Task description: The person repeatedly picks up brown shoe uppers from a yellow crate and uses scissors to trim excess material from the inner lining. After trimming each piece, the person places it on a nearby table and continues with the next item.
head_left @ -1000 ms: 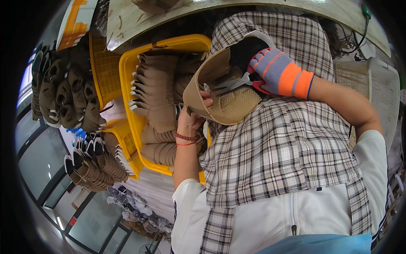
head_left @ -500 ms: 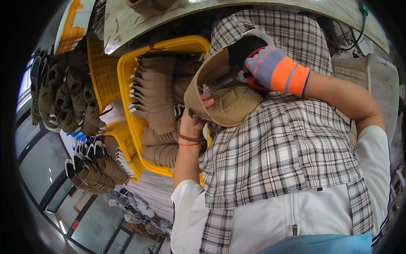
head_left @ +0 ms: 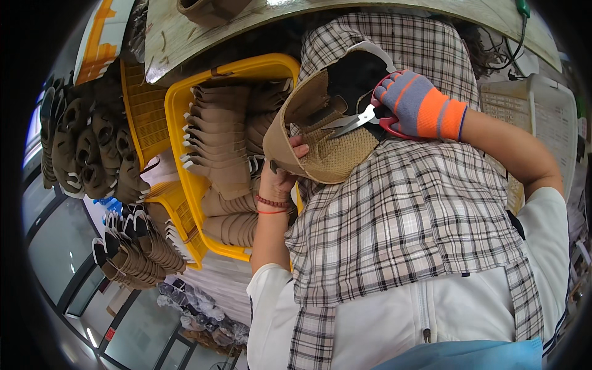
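- Two rows of dark brown shoe uppers (head_left: 86, 154) hang at your far left, packed side by side; a second, fanned stack of tan uppers (head_left: 139, 253) lies below them.
- Yellow plastic crate (head_left: 185, 102), next to the right: it stands on edge against the wooden desk (head_left: 185, 37) at the top and holds a tight row of tan uppers (head_left: 216, 139), soles toward you.
- Your left hand (head_left: 280, 179), bare, with a red bead bracelet (head_left: 271, 202) at the wrist, comes up beside the crate. Its fingers (head_left: 300, 150) are closed around the lower edge of the tan shoe upper (head_left: 320, 139), thumb on the woven inner face.
- That upper sits at the centre, raised in front of your chest, just right of the crate, its opening turned toward you so that the dark lining and the mesh insole show.
- Scissors (head_left: 357, 120) with red handles point left, blades slightly parted, tips lying over the upper's mesh face.
- Your right hand (head_left: 416, 105), in a grey and orange knit glove, is curled through the scissor handles, gripping them tight.
- Checked cloth (head_left: 401, 216) covers your chest under both hands, over a white garment (head_left: 394, 320).
- White perforated basket (head_left: 536, 117), at your far right, stands behind your right forearm.
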Available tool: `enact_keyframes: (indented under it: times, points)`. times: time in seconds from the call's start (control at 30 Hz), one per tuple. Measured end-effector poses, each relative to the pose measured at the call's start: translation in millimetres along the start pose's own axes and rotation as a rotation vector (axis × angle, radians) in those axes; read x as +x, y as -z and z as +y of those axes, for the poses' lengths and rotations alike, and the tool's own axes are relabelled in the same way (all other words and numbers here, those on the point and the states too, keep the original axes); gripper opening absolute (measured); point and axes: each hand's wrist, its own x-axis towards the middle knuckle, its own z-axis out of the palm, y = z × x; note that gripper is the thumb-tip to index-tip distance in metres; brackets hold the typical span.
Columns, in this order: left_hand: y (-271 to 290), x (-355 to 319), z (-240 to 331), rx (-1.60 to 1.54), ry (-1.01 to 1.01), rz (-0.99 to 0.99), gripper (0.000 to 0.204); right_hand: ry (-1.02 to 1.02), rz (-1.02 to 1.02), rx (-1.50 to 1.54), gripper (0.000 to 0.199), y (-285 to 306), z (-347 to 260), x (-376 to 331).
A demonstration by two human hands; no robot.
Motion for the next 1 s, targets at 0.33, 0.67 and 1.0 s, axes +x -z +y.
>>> enact_keyframes:
  times: [0.33, 0.67, 1.0]
  points:
    - [-8, -3, 0, -0.001, -0.014, -0.002, 0.035, -0.041, 0.069, 0.015, 0.03, 3, 15, -12]
    - [-7, -5, -3, 0.021, -0.037, 0.005, 0.034, -0.182, -0.116, -0.001, 0.032, 1, 15, -13]
    - [-6, -5, -4, -0.004, -0.055, -0.003, 0.035, -0.019, 0.025, -0.036, 0.029, -12, 15, -11]
